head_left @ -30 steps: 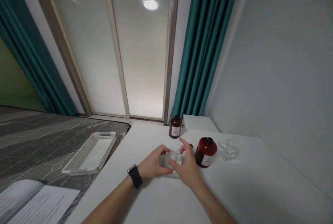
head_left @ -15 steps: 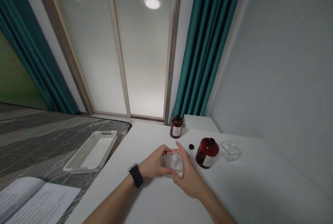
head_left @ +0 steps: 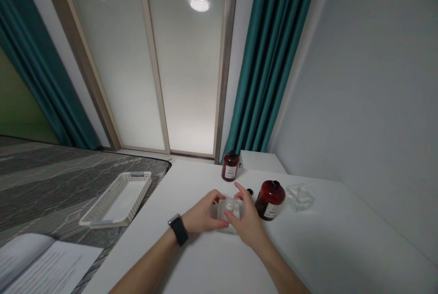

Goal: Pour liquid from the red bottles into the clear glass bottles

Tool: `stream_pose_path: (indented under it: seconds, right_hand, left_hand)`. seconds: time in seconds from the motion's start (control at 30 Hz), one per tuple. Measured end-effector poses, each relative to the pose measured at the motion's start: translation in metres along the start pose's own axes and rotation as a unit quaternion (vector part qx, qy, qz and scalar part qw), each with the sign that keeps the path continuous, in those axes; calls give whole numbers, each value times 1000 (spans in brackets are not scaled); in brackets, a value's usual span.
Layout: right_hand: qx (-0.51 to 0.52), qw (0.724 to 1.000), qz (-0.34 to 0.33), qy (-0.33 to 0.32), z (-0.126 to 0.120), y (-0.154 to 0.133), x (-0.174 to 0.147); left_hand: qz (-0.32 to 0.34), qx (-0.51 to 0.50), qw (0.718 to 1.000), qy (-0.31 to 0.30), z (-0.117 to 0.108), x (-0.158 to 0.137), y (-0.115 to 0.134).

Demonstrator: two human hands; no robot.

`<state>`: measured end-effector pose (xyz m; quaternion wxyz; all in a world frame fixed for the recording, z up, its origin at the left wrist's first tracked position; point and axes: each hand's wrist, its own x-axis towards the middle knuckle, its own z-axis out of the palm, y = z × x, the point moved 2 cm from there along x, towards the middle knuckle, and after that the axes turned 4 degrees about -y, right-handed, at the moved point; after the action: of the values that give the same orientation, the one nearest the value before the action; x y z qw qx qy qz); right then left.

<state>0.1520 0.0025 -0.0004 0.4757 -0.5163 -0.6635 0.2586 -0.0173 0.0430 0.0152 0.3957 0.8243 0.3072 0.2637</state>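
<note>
Low over the white table, a clear, square-sided container (head_left: 223,212) rests between my two hands; whether it is glass or plastic I cannot tell. My left hand (head_left: 204,214), with a dark watch (head_left: 178,229) at the wrist, grips its left side between thumb and fingers. On the other side, my right hand (head_left: 249,221) has its thumb against the container's top and front, its fingers curled behind and the index finger raised. Just right of that hand stands a large amber bottle (head_left: 270,200), uncapped. A small black cap (head_left: 250,192) shows partly behind the right fingers.
A smaller amber bottle (head_left: 230,166) with a black top stands at the table's far edge. Clear crinkled packaging (head_left: 299,197) lies right of the large bottle. Left of the white table (head_left: 191,266) are a white basket (head_left: 138,203) and an open book (head_left: 65,257).
My right thumb has moved up from the container's lower edge onto its top and front. The right hand has shifted slightly, now partly covering the black cap. My left hand keeps its grip.
</note>
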Motion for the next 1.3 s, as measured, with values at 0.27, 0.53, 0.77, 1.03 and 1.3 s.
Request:
stream_pose_path:
  seconds: [0.27, 0.53, 0.77, 1.03, 1.3]
  right_hand:
    - [-3, 999, -26, 18, -6, 1, -5]
    - [42, 998, 18, -49, 2, -8, -11]
    - [22, 999, 31, 7, 5, -6, -7]
    - [48, 999, 19, -5, 2, -1, -4]
    - [74, 996, -8, -54, -4, -4, -5]
  left_hand:
    - [-3, 3, 1000, 1, 0, -2, -1]
    - [17, 5, 1000, 1, 2, -1, -2]
    - [21, 1, 1000, 3, 2, 0, 1]
    - [1, -6, 1000, -12, 0, -1, -2]
    - [3, -15, 1000, -11, 0, -1, -4]
